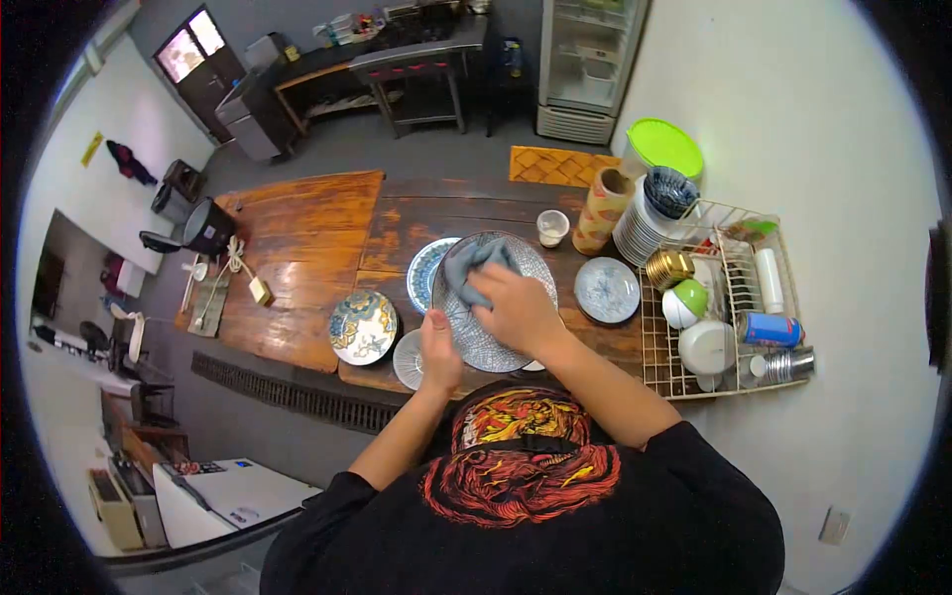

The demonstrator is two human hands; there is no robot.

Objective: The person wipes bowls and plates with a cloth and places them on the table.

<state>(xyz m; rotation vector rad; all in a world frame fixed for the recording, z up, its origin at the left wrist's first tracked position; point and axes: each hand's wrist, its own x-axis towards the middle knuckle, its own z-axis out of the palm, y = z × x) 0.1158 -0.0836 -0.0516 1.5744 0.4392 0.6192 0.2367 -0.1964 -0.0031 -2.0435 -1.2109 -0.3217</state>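
A large textured glass plate (493, 332) is held over the table in front of me. My left hand (439, 355) grips its near left rim, thumb on top and the other fingers mostly hidden. Bunched under my right hand (514, 309) is a grey-blue cloth (462, 273), pressed against the plate's upper part. Partly covered by the glass plate is a blue-patterned plate (424, 268). A clear ribbed glass dish (408, 362) lies by my left hand, and a floral-patterned plate (363, 329) sits farther left.
On the right stands a wire dish rack (654, 342) with bowls, cups and a blue can (772, 329). A blue-and-white plate (607, 291), a glass (552, 228), a brown roll (601, 213) and stacked plates (640, 233) surround it. A power strip (260, 290) lies on the wooden table (297, 238).
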